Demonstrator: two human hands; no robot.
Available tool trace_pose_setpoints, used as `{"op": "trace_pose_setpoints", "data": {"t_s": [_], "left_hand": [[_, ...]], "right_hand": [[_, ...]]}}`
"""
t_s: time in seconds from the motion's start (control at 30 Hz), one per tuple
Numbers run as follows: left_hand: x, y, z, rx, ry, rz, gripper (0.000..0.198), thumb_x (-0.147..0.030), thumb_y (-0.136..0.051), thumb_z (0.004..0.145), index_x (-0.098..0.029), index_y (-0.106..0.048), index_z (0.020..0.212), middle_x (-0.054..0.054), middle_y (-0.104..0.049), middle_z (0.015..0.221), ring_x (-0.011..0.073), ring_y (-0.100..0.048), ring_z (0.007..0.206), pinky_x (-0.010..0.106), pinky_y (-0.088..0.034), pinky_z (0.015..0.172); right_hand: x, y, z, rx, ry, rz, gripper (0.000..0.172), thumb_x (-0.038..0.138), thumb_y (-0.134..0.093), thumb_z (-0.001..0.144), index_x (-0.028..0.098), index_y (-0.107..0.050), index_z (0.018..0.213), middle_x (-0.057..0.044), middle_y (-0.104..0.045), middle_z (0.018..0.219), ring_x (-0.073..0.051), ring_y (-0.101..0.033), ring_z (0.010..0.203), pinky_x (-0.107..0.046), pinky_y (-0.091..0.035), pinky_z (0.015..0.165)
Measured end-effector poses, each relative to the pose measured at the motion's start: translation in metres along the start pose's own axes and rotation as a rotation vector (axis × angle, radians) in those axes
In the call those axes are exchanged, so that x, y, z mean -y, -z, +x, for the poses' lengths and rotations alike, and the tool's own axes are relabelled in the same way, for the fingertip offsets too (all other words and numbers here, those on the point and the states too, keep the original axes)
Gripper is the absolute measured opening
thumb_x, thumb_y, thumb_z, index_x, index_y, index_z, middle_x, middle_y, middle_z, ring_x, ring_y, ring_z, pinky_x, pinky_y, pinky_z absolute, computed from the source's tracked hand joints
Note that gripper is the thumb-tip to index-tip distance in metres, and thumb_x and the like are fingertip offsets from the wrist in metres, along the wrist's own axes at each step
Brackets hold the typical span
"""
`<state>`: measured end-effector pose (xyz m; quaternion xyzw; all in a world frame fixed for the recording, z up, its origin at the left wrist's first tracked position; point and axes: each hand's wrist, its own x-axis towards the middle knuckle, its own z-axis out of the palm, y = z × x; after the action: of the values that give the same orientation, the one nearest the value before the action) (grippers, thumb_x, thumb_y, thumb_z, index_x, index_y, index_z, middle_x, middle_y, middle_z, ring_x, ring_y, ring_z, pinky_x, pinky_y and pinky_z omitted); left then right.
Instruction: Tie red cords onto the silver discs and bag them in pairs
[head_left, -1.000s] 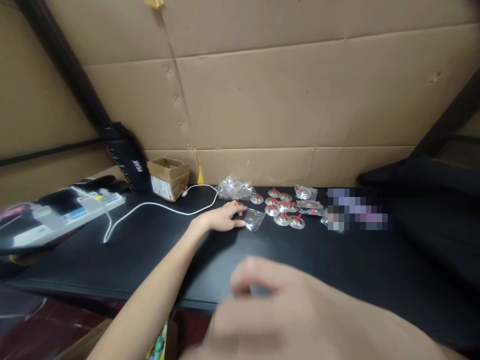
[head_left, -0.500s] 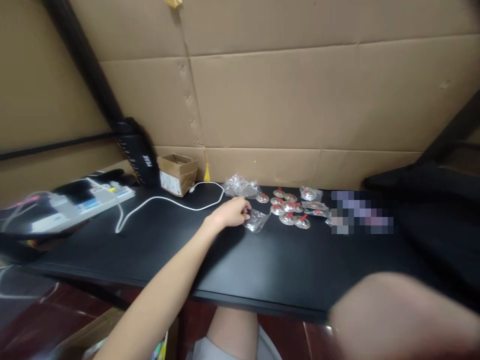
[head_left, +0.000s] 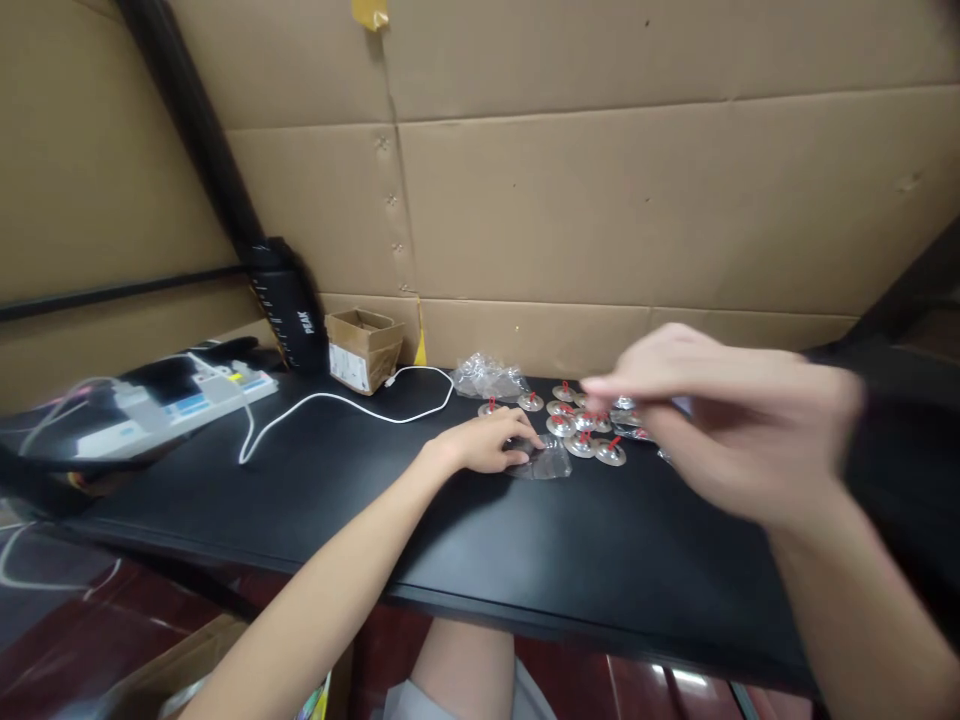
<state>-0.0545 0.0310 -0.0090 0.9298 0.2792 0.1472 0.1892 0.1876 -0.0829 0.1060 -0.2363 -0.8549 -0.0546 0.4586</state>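
My left hand [head_left: 495,441] rests low over the black table, thumb and fingers closed on a clear plastic bag [head_left: 553,462] lying flat there. Just behind that hand a finger cymbal [head_left: 489,406] with a red loop is partly covered. To the right sits a cluster of shiny finger cymbals [head_left: 582,444], several of them, each with a red strap. My right hand [head_left: 739,425] is raised in front of the cluster's right side, smeared by motion; whether its fingers hold anything cannot be made out. It hides some bagged cymbals [head_left: 634,430].
Crumpled clear bags [head_left: 489,378] lie by the cardboard wall. Left of them stand a small open cardboard box [head_left: 365,352] and a black bottle [head_left: 292,315]. A white cable [head_left: 337,398] runs across the table to a power strip [head_left: 184,410]. Dark material lies at far right.
My right hand has come up from the lower right to above the table. My left hand has shifted slightly right and nearer with the plastic bag, uncovering the cymbal behind it.
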Motion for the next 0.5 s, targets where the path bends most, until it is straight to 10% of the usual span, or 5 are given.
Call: {"op": "trace_pose_setpoints", "data": {"t_s": [0.23, 0.5], "left_hand": [[-0.002, 0.010, -0.009, 0.058, 0.086, 0.015, 0.045, -0.024, -0.066, 0.093, -0.032, -0.067, 0.137, 0.007, -0.058, 0.123, 0.0219, -0.062, 0.112, 0.034, -0.049, 0.101], [0.002, 0.008, -0.010, 0.036, 0.109, 0.034, 0.044, -0.021, -0.056, 0.096, -0.030, -0.066, 0.138, 0.008, -0.054, 0.125, 0.0205, -0.060, 0.111, 0.035, -0.048, 0.105]], "right_hand": [[-0.143, -0.066, -0.034, 0.333, -0.305, -0.053, 0.042, 0.005, -0.050, 0.077, 0.023, -0.082, 0.096, -0.006, -0.079, 0.098, -0.026, -0.069, 0.095, -0.044, -0.056, 0.089], [-0.149, -0.065, -0.065, 0.409, -0.364, -0.072, 0.027, 0.025, -0.057, 0.096, 0.023, -0.081, 0.109, -0.009, -0.077, 0.110, -0.028, -0.068, 0.104, -0.046, -0.052, 0.096]]}}
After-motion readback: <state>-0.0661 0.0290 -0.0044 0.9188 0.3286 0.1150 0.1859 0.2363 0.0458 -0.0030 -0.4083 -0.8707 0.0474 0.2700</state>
